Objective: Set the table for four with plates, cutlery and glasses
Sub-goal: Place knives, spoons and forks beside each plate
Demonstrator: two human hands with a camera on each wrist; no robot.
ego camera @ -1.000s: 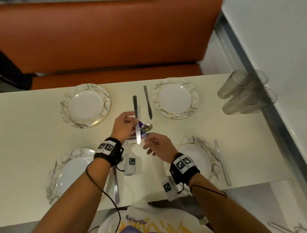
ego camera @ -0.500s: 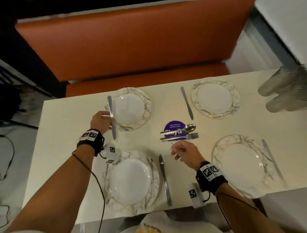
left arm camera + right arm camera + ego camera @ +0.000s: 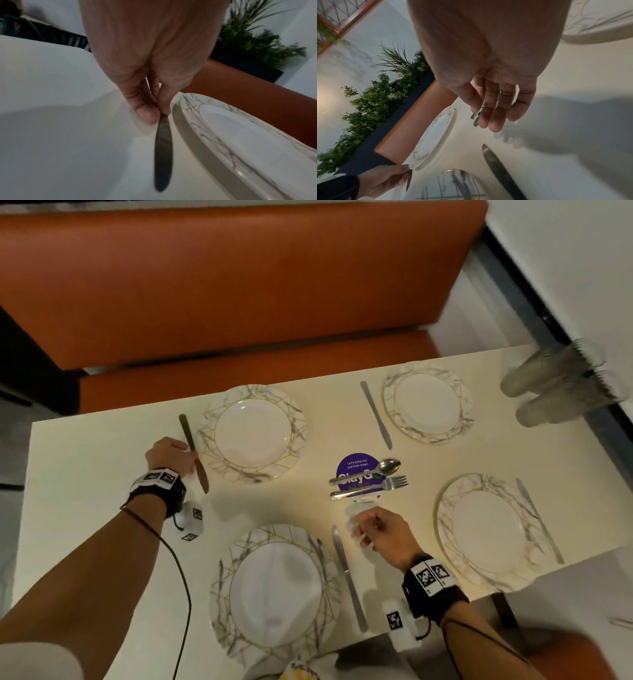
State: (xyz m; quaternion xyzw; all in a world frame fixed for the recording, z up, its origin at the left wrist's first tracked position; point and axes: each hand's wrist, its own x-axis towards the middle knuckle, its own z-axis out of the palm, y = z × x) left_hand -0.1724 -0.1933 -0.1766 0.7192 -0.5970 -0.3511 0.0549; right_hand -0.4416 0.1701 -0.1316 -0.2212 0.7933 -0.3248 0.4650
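My left hand (image 3: pixel 171 455) pinches a table knife (image 3: pixel 194 453) between thumb and fingers, just left of the far left plate (image 3: pixel 252 433). In the left wrist view that knife (image 3: pixel 163 155) points down at the table beside the plate's rim (image 3: pixel 214 136). My right hand (image 3: pixel 378 530) hovers with relaxed fingers and holds nothing, just below a spoon (image 3: pixel 368 471) and fork (image 3: pixel 371 488) lying on a purple round sticker (image 3: pixel 354 465). Three more plates are set: far right (image 3: pixel 428 404), near left (image 3: pixel 275 594), near right (image 3: pixel 488 532). Each has a knife beside it.
Several clear glasses (image 3: pixel 561 385) stand bunched at the table's far right corner by the wall. An orange bench seat (image 3: pixel 239 285) runs behind the table. The table's left edge (image 3: pixel 29 474) is close to my left hand. Plants (image 3: pixel 254 44) line a ledge beyond the bench.
My left hand carried the knife from the table's centre leftwards to the far left plate and now holds it lower, beside the rim. The right hand stayed near the spoon and fork.
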